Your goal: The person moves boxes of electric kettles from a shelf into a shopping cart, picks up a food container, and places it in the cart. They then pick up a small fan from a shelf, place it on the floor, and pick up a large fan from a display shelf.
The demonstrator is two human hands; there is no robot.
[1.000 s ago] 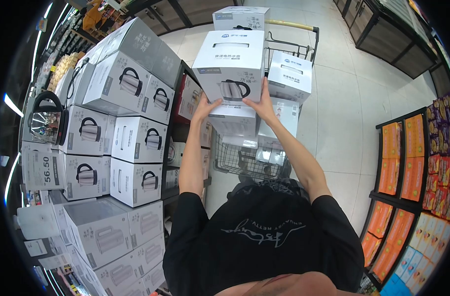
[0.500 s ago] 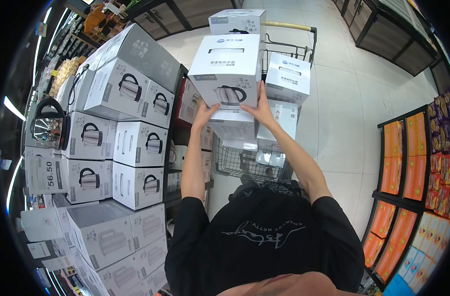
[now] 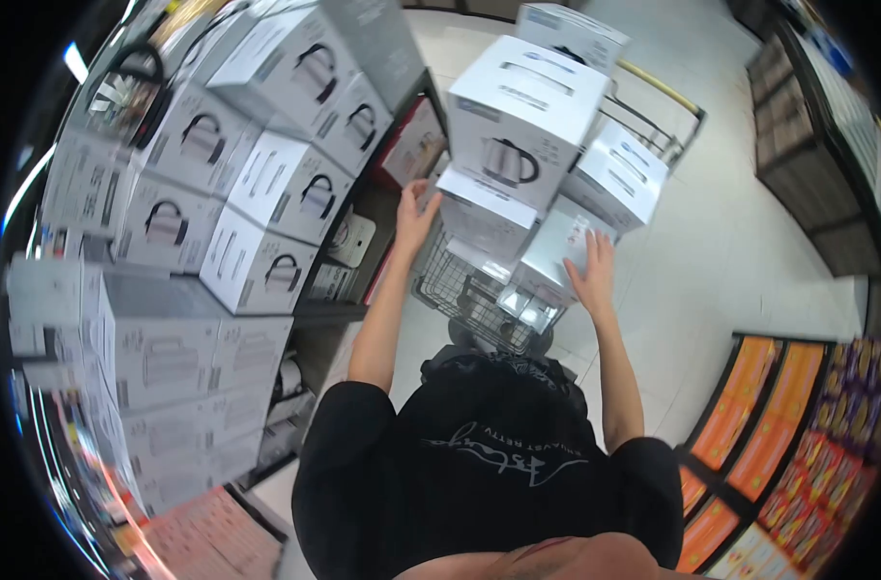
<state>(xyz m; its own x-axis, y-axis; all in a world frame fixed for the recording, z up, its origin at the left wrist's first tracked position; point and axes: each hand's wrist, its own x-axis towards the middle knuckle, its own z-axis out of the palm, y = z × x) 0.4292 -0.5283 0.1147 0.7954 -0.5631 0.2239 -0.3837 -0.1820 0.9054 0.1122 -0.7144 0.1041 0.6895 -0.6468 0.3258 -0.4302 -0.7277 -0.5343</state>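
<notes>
A white kettle box (image 3: 525,116) with a kettle picture on its front stands on top of the stack in the shopping cart (image 3: 450,290). Under it is another white box (image 3: 487,215). My left hand (image 3: 417,217) is open beside the left edge of that lower box, thumb and fingers apart. With its fingers stretched out, my right hand (image 3: 592,273) is open at the right side of a pale, shiny box (image 3: 559,242). A further white box (image 3: 619,172) lies behind it on the right, and one more (image 3: 571,37) stands at the far end.
On my left, several stacked kettle boxes (image 3: 266,261) fill a display, with a glass kettle (image 3: 126,97) on top. A shelf of orange packs (image 3: 735,406) and snack bags is at lower right. Wooden cabinets (image 3: 812,145) line the far right. The cart's yellow handle (image 3: 661,85) is at its far end.
Both hands have let go of the top kettle box, which now rests on the stack. They have moved lower and apart, and the view has turned.
</notes>
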